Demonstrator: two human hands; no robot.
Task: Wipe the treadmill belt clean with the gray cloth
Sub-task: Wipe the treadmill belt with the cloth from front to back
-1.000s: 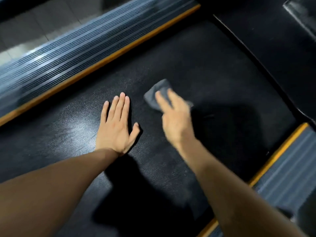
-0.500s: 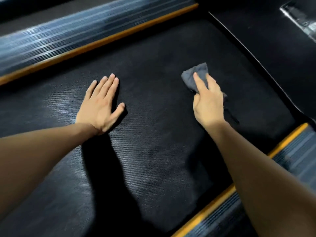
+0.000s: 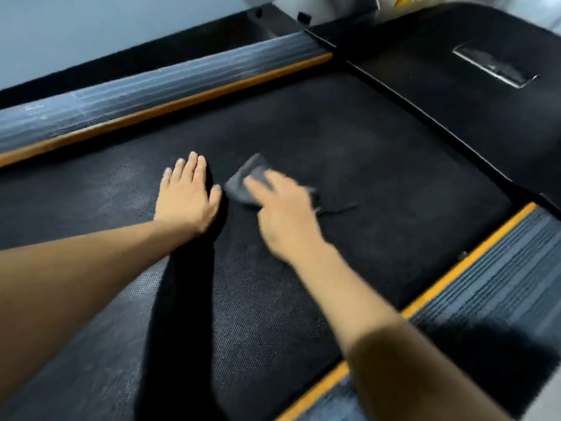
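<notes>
The treadmill belt (image 3: pixel 349 165) is black with a fine dotted weave that catches a pale grey sheen toward 9 o'clock and 6 o'clock. The cloth (image 3: pixel 243 183), just past centre toward 12 o'clock, is plain mid grey with no pattern. The left side rail (image 3: pixel 158 77), running from 9 to 12 o'clock, is dark blue-grey with lengthwise ribbed stripes, edged by an orange strip (image 3: pixel 170 106) along the belt. The right side rail (image 3: pixel 491 287) at 4 o'clock has the same grey ribbed stripes and an orange edge. The motor cover (image 3: pixel 455 117) at 2 o'clock is plain black
</notes>
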